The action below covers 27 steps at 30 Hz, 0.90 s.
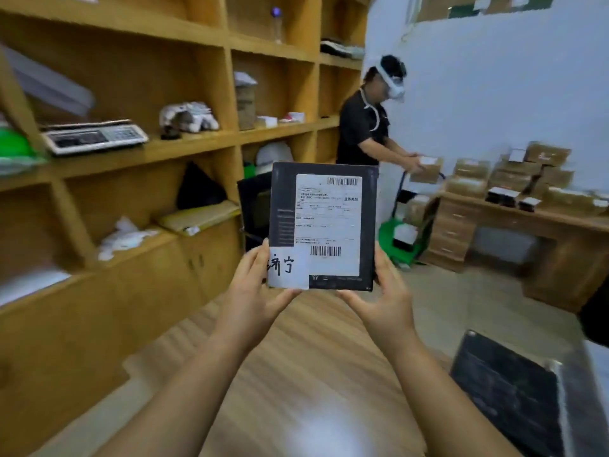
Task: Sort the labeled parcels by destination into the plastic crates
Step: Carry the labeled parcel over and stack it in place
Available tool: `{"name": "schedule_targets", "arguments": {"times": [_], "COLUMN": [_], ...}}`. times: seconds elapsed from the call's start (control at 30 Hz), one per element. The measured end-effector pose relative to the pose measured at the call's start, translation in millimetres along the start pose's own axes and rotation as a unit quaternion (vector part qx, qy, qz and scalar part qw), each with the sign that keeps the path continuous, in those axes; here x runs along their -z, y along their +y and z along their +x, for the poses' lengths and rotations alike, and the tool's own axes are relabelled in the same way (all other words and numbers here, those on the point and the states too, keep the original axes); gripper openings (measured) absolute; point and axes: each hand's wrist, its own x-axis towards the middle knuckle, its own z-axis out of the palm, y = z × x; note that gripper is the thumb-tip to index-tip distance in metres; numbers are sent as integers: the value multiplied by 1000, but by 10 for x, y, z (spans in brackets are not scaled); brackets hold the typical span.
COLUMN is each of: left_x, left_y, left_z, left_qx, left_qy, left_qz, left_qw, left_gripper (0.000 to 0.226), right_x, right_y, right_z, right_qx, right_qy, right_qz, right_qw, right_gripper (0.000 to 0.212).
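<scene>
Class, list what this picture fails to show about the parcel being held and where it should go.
Head view:
shipping label print: too small, blurred.
dark parcel, its back: faces away.
fingers of left hand and right hand: partly behind the parcel.
dark object, lower right: blurred, cut by edge; crate or not, unclear.

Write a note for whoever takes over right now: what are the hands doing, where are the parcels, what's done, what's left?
Left hand and right hand each pinch a bottom corner of the dark parcel, held upright, label facing you.
Brown parcels are stacked on the desk at far right; a green bin stands on the floor beside it.
Done: cannot tell. Left: this parcel is in no crate yet; the stack too.
</scene>
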Motion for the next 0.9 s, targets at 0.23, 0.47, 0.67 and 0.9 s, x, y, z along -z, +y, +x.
{"name": "schedule_targets", "arguments": {"times": [0.23,0.47,0.67,0.9], "left_x": [1459,2665,3445,4167], "left_y": [-745,-1484,-2043,-2539], "left_z": [-536,-862,-856,-1092], "left_qx": [122,200,218,256], "left_qy": [109,190,228,268], "left_qz": [118,174,180,206], "left_qw": [979,945,932,906], "left_gripper": [90,88,90,89], "right_x": [-1603,-3117,-4061,-5046], "right_y": [-819,-1602,-2130,-2615], "right_z": [15,18,109,52], "right_qx": [72,112,126,120], "right_qy": [-140,-235,-275,-355], "right_qz": [114,171,215,212], "right_qw": [981,950,929,903], "right_gripper": [88,88,86,99]}}
